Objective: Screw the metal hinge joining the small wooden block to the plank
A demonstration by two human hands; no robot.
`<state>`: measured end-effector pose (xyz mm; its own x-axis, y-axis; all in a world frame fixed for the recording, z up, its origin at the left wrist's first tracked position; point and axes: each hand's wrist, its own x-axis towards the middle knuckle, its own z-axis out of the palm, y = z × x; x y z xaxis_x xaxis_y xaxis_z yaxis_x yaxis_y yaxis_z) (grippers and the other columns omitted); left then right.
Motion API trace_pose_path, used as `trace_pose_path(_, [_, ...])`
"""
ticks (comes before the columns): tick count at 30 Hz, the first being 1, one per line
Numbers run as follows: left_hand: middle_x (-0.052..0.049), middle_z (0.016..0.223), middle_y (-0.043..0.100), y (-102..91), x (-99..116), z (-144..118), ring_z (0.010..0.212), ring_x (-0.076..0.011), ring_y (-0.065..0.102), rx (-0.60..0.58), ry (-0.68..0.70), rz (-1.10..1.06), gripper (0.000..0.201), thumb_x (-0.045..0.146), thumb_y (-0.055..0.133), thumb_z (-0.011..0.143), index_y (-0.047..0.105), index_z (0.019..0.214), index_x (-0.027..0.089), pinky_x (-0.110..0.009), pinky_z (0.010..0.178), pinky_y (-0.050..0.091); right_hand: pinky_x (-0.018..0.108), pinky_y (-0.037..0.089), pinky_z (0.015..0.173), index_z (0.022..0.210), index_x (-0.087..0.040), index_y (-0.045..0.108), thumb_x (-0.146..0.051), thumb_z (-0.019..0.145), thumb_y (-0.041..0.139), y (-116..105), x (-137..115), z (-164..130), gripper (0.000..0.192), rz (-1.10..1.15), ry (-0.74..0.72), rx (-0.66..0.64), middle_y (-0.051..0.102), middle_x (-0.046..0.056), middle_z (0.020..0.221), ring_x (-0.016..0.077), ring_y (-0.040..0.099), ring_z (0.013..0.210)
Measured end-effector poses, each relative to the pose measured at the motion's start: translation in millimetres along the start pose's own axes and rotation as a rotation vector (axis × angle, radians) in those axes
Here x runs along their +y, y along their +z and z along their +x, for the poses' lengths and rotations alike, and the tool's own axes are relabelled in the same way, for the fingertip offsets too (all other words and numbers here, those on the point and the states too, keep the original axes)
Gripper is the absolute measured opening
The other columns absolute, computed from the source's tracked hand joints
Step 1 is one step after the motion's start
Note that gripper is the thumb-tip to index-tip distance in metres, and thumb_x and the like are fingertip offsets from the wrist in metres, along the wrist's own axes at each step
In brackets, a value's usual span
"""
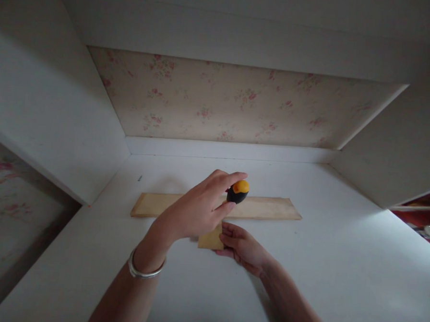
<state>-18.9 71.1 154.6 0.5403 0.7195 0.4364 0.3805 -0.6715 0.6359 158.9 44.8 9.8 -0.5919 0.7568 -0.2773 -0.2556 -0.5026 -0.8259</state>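
Note:
My left hand (194, 205), with a silver bracelet on the wrist, is closed around a rounded black and yellow handle (238, 191), like a screwdriver's, seen nearly end-on. Its far end is hidden. Below, my right hand (242, 246) pinches the right edge of a small flat wooden piece (210, 240), thumb and fingers on either side. My left hand covers the upper part of that piece. Behind both hands a long narrow wooden board (266, 208) lies crosswise on the white surface (339, 263). Whether the small piece touches the board cannot be made out.
White side panels (60, 90) rise at left and right, and a low white ledge (233, 150) runs along the back below flowered wallpaper (204, 98). A tiny dark object (139, 178), perhaps a screw, lies left of centre behind the board. Reddish items (417, 217) show at far right.

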Motion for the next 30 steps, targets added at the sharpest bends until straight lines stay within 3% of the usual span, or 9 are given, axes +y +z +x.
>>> trace_pose_path(4, [-0.005, 0.138, 0.041, 4.5, 0, 2, 0.125, -0.0211, 0.042, -0.052, 0.017, -0.09, 0.053, 0.009, 0.047, 0.088, 0.036, 0.135, 0.031, -0.039, 0.102, 0.042, 0.03, 0.051, 0.083, 0.121, -0.019, 0.057, -0.025, 0.084, 0.065, 1, -1, 0, 0.039, -0.01, 0.005, -0.005, 0.06, 0.01, 0.12, 0.0188, 0.059, 0.104])
trace_pose_path(10, [-0.005, 0.127, 0.051, 10.2, -4, 1, 0.116, -0.0196, 0.05, -0.017, -0.009, -0.235, 0.05, 0.009, 0.051, 0.088, 0.034, 0.13, 0.029, -0.039, 0.099, 0.045, 0.032, 0.051, 0.085, 0.121, -0.018, 0.056, -0.026, 0.083, 0.066, 0, 1, 0, 0.04, -0.015, 0.005, 0.009, 0.06, 0.01, 0.119, 0.0202, 0.059, 0.105])
trace_pose_path(14, [-0.006, 0.121, 0.05, 8.7, -6, 2, 0.112, -0.0201, 0.051, 0.042, 0.004, -0.15, 0.059, 0.011, 0.058, 0.084, 0.033, 0.133, 0.03, -0.039, 0.095, 0.047, 0.03, 0.051, 0.083, 0.121, -0.019, 0.057, -0.027, 0.083, 0.066, 0, 0, 0, 0.04, -0.008, 0.002, 0.009, 0.06, 0.01, 0.119, 0.019, 0.059, 0.104])
trace_pose_path(18, [-0.006, 0.111, 0.05, 6.4, -11, 4, 0.102, -0.019, 0.053, 0.134, 0.002, -0.024, 0.045, 0.017, 0.064, 0.082, 0.046, 0.122, 0.025, -0.037, 0.09, 0.049, 0.031, 0.052, 0.082, 0.121, -0.019, 0.057, -0.027, 0.082, 0.067, 0, 1, 0, 0.041, 0.011, -0.008, 0.024, 0.06, 0.01, 0.119, 0.0185, 0.06, 0.101])
trace_pose_path(22, [-0.008, 0.12, 0.049, 8.4, -14, 5, 0.111, -0.023, 0.051, 0.217, -0.054, -0.03, 0.046, 0.021, 0.066, 0.081, 0.044, 0.121, 0.023, -0.04, 0.093, 0.047, 0.032, 0.052, 0.082, 0.121, -0.02, 0.056, -0.026, 0.082, 0.067, -1, 2, 0, 0.041, 0.019, -0.013, 0.041, 0.059, 0.01, 0.12, 0.0192, 0.059, 0.102])
trace_pose_path(25, [-0.008, 0.132, 0.044, 7.2, -11, 4, 0.12, -0.0227, 0.046, 0.152, -0.023, -0.053, 0.052, 0.015, 0.058, 0.086, 0.036, 0.131, 0.027, -0.041, 0.101, 0.041, 0.032, 0.051, 0.082, 0.121, -0.021, 0.055, -0.026, 0.081, 0.068, -1, 3, 0, 0.043, 0.013, -0.014, 0.049, 0.06, 0.01, 0.119, 0.0196, 0.059, 0.103])
trace_pose_path(30, [-0.007, 0.131, 0.046, -5.8, -4, -4, 0.12, -0.0202, 0.046, 0.011, 0.028, -0.054, 0.053, 0.005, 0.049, 0.084, 0.039, 0.13, 0.029, -0.038, 0.103, 0.04, 0.031, 0.052, 0.079, 0.121, -0.02, 0.055, -0.027, 0.081, 0.069, -2, 3, 1, 0.044, 0.011, -0.011, 0.053, 0.061, 0.01, 0.116, 0.0192, 0.06, 0.1])
